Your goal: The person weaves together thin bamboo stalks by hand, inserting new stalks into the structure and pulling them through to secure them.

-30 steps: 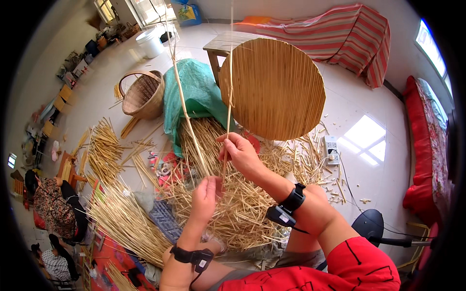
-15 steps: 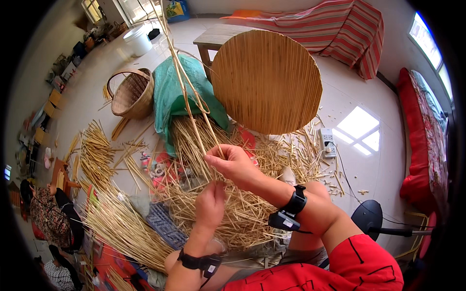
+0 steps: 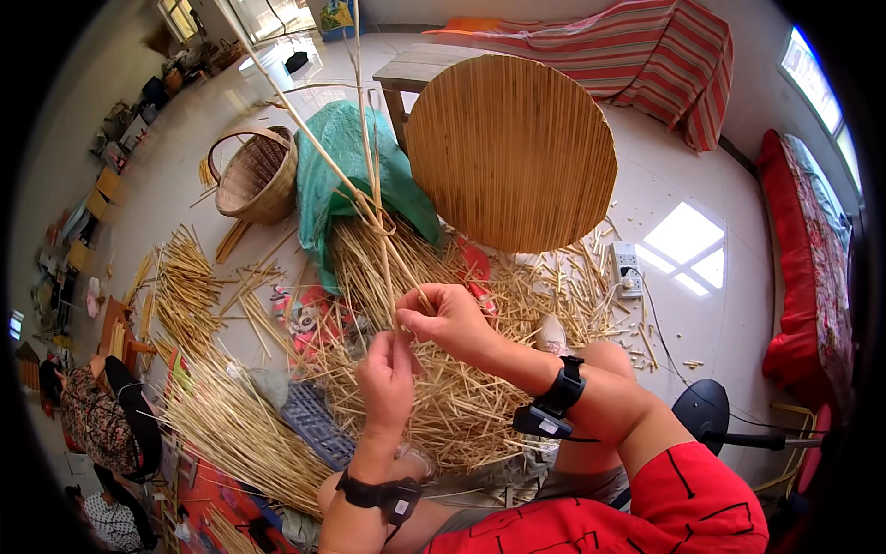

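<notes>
Several long, pale straw stalks (image 3: 318,148) rise from my hands toward the top left and cross each other partway up. My right hand (image 3: 449,319) is closed on the lower end of one stalk, thumb against fingers. Just below and to its left, my left hand (image 3: 386,379) has its fingers pressed together around the foot of another stalk; its fingertips are partly hidden. Beneath both hands spreads a loose heap of short cut straw (image 3: 461,397). Behind them, a bundle of straw (image 3: 369,254) sticks out of a green plastic sack (image 3: 328,157).
A round board of straw strips (image 3: 512,152) leans against a wooden bench (image 3: 411,69). A handled wicker basket (image 3: 258,175) stands left of the sack. More straw bundles (image 3: 240,425) lie at left. A power strip (image 3: 627,268) with a cord sits right. Another person (image 3: 97,415) sits far left.
My left hand has risen toward my right hand, which has shifted slightly down and right. The stalks' upper ends have spread farther apart, one swinging left and another right.
</notes>
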{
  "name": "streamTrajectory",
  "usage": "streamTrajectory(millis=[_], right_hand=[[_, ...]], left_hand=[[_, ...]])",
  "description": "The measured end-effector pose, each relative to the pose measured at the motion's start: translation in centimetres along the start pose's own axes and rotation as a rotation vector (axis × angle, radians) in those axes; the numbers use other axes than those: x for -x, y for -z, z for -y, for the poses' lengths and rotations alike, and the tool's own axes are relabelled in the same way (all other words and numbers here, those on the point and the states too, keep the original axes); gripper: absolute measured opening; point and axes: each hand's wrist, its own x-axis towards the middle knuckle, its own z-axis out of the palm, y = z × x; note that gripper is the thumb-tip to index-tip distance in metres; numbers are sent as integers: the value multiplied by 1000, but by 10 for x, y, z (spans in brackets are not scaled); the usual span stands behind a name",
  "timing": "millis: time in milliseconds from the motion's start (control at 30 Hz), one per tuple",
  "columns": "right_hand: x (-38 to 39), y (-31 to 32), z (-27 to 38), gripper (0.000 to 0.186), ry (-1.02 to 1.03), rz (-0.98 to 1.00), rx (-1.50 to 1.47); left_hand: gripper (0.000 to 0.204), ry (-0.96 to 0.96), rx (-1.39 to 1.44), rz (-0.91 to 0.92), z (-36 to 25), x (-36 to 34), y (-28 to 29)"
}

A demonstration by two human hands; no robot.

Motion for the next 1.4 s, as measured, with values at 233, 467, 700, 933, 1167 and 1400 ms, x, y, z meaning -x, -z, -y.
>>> streamTrajectory(millis=[233, 467, 700, 933, 1167, 1400], right_hand=[[0, -1, 1, 13, 35, -73, 191], [1, -2, -1, 12, 30, -106, 245], [0, -3, -4, 12, 4, -110, 252], [-1, -2, -9, 14, 6, -139, 270], [-2, -3, -11, 11, 57, -150, 264], [-4, -2, -6, 12, 24, -158, 245]], left_hand=[[18, -39, -104, -46, -1, 1, 0], [16, -140, -237, -172, 6, 1, -3], [14, -251, -402, -233, 6, 0, -3], [14, -302, -494, -247, 3, 1, -5], [15, -249, -437, -232, 4, 2, -7], [13, -298, -478, -243, 3, 2, -6]])
